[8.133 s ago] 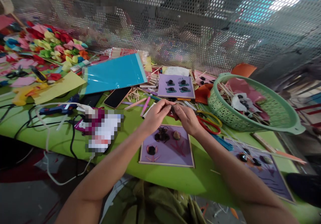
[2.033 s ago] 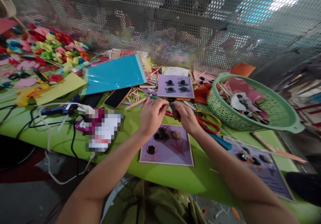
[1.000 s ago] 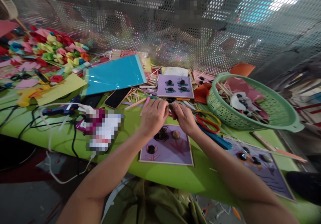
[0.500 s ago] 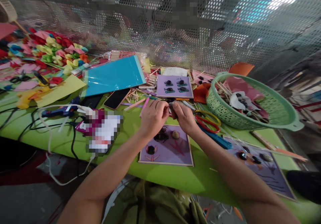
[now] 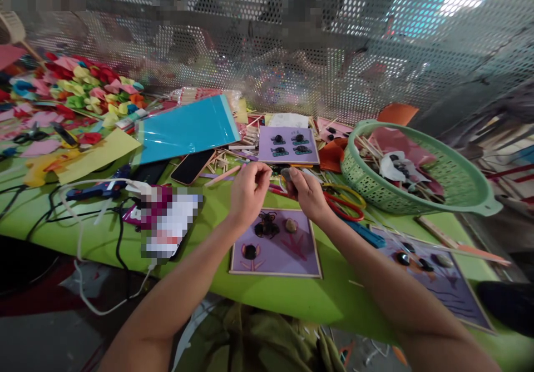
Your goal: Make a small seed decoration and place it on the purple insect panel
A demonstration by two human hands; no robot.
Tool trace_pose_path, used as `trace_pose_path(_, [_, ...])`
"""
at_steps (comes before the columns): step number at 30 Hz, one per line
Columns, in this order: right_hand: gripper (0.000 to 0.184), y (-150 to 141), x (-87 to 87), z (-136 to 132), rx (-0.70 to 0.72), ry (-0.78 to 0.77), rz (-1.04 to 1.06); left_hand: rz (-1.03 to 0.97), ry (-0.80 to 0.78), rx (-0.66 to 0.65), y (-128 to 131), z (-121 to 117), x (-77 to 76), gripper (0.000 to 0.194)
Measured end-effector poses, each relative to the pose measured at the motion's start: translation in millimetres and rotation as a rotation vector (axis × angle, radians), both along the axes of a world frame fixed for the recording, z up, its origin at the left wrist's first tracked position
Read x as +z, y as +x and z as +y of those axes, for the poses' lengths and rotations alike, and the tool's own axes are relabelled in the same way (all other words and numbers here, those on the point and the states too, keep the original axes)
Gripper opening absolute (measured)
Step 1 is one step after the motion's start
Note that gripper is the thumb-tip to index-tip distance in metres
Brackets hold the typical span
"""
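Observation:
My left hand (image 5: 249, 191) and my right hand (image 5: 306, 193) are raised side by side over a purple card (image 5: 277, 243) framed with sticks. The right thumb and fingers pinch a small grey stone (image 5: 286, 173). The left fingertips are pinched together close to it; what they hold is too small to make out. On the card sit a black curled shape (image 5: 267, 226), a tan pebble (image 5: 291, 225) and a dark pebble (image 5: 250, 251).
A green basket (image 5: 434, 194) of sticks and scraps stands at the right. Red-handled scissors (image 5: 346, 208), a second purple card (image 5: 287, 145), a phone (image 5: 192, 166), a blue sheet (image 5: 187, 127), a glue gun (image 5: 98, 188) with cables and paper flowers (image 5: 83, 85) lie around on the green table (image 5: 300, 294).
The hands stayed above the purple card, working at the small stone; they have drawn slightly apart since half a second ago.

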State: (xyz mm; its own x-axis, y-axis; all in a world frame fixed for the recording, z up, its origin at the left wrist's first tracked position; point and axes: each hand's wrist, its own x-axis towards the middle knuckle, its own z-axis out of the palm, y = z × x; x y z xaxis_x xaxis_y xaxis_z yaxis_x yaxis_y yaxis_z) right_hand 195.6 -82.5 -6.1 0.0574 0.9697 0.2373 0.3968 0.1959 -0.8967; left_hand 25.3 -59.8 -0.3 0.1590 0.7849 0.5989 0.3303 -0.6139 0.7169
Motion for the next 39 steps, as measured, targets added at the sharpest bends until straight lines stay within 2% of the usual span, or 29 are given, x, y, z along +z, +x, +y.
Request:
trace_pose_path(5, [0.072,0.0,1.9,0.5,-0.011,0.011,0.029,-0.263,-0.371,-0.167,-4.1,6.5,3.9,0.01])
trace_pose_path(8, [0.073,0.0,3.8,-0.1,-0.017,0.017,0.031,-0.365,-0.5,-0.219,-3.5,7.5,3.6,0.012])
trace_pose_path(12, [0.073,0.0,4.5,-0.4,-0.015,0.017,0.034,-0.449,-0.589,-0.249,-1.3,7.9,3.5,0.014])
trace_pose_path(23, [0.074,0.2,3.3,-1.4,-0.001,0.029,0.061,-0.493,-0.66,-0.273,-1.5,4.7,10.0,0.016])
trace_pose_path(29, [0.072,1.2,1.6,-0.9,-0.002,0.026,0.06,-0.455,-0.647,-0.302,-5.0,4.0,11.4,0.019])
trace_pose_path(39, [0.072,2.8,4.8,-2.1,-0.002,0.015,0.086,-0.437,-0.555,-0.258,-4.9,8.8,9.9,0.041])
